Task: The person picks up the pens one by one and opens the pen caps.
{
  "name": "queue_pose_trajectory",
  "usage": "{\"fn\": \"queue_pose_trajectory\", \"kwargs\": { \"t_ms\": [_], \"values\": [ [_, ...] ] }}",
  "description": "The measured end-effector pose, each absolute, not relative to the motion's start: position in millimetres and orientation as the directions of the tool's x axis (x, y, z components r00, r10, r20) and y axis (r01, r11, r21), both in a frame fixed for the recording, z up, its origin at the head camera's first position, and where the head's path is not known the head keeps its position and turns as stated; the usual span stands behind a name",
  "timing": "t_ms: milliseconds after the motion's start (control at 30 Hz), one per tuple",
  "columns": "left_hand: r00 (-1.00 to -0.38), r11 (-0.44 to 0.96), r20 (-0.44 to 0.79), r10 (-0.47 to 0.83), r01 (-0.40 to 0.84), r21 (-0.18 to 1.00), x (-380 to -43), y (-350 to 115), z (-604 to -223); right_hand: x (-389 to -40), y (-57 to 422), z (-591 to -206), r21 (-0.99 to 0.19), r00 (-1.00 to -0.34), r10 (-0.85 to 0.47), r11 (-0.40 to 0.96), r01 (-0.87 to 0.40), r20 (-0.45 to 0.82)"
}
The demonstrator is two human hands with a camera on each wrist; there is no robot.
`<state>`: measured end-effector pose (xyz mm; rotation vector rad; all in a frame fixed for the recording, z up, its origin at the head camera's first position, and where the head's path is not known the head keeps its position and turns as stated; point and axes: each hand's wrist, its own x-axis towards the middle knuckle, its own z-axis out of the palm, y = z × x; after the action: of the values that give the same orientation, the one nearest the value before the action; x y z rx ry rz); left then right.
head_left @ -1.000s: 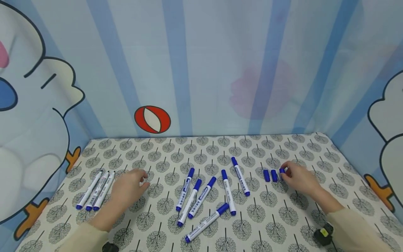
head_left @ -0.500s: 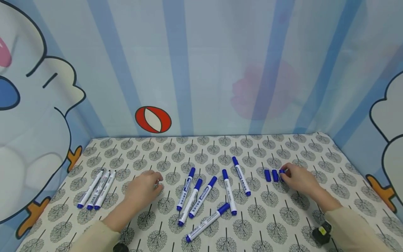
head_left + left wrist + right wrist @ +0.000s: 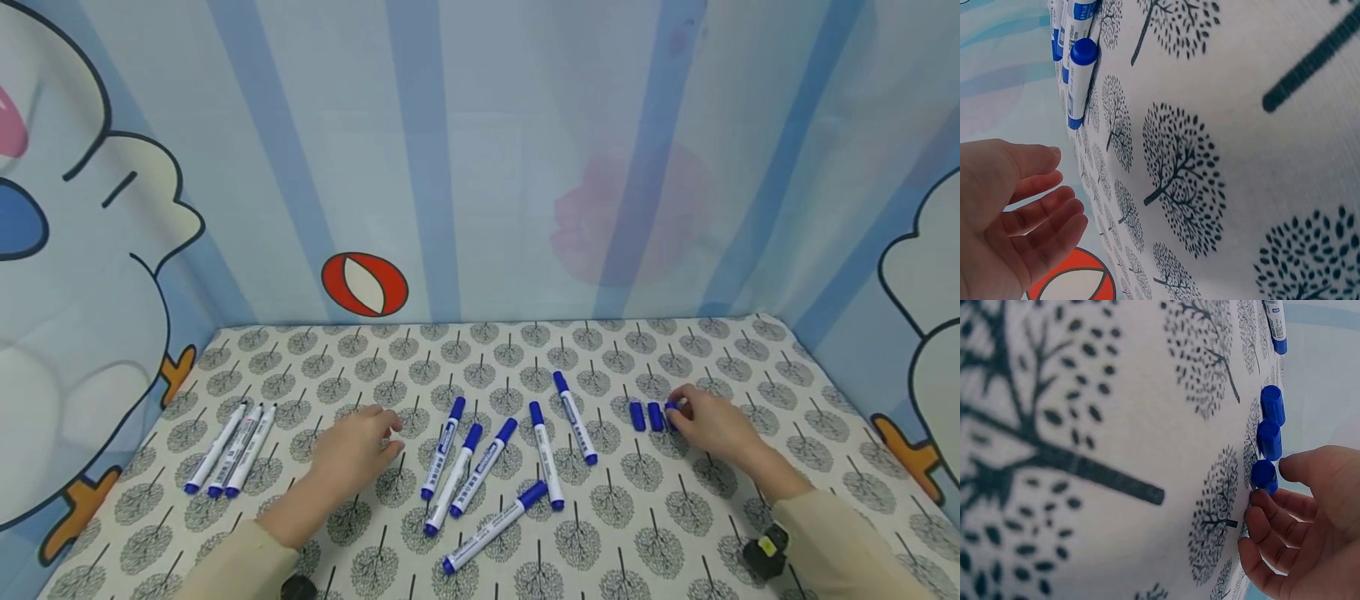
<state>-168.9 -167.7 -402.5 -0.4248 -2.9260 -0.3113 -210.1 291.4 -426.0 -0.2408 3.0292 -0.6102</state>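
Note:
My left hand (image 3: 360, 450) hovers left of the capped markers, fingers loosely bent and holding nothing; its curved fingers (image 3: 1054, 222) show in the left wrist view. Nearest to it lies a blue-capped whiteboard marker (image 3: 442, 450), among several others. My right hand (image 3: 712, 425) pinches a blue marker cap (image 3: 1264, 475) between thumb and index finger at the right end of a short row. Two more blue caps stand beside it, a middle cap (image 3: 655, 417) and a left cap (image 3: 637, 416). In the head view the fingers partly hide the pinched cap.
Three uncapped markers (image 3: 238, 454) lie side by side at the left. A capped marker (image 3: 495, 529) lies slantwise near the front, and another marker (image 3: 576, 421) lies toward the caps. Tree-patterned cloth (image 3: 615, 542) covers the table, with a printed curtain (image 3: 495, 167) behind.
My left hand has moved right, away from the uncapped markers and toward the capped ones. The right hand has stayed at the end cap.

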Motion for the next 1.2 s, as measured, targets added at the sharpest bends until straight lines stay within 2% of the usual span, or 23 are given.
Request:
{"fn": "queue_pose_trajectory", "kwargs": {
  "t_ms": [367,700,1033,1200],
  "values": [
    [-0.93,0.926,0.236,0.281,0.327,0.19,-171.6,-159.4,-402.7,-207.5,293.3,-420.2,-0.422,-0.992,-0.126,0.9,-0.107,-0.019],
    [-0.911,0.906,0.284,0.298,0.364,0.218,-173.4,-151.2,-404.8,-208.3,292.4,-414.2,-0.404,-0.978,-0.147,0.893,-0.197,0.151],
    [-0.937,0.906,0.209,0.282,0.331,0.262,-173.4,-142.1,-406.8,-203.5,281.3,-408.0,-0.345,-0.949,-0.178,0.901,-0.263,0.259],
    [-0.947,0.911,0.173,0.271,0.31,0.271,-172.3,-138.3,-407.9,-202.6,272.5,-405.6,-0.292,-0.899,-0.23,0.89,-0.349,0.371]
  ]
}}
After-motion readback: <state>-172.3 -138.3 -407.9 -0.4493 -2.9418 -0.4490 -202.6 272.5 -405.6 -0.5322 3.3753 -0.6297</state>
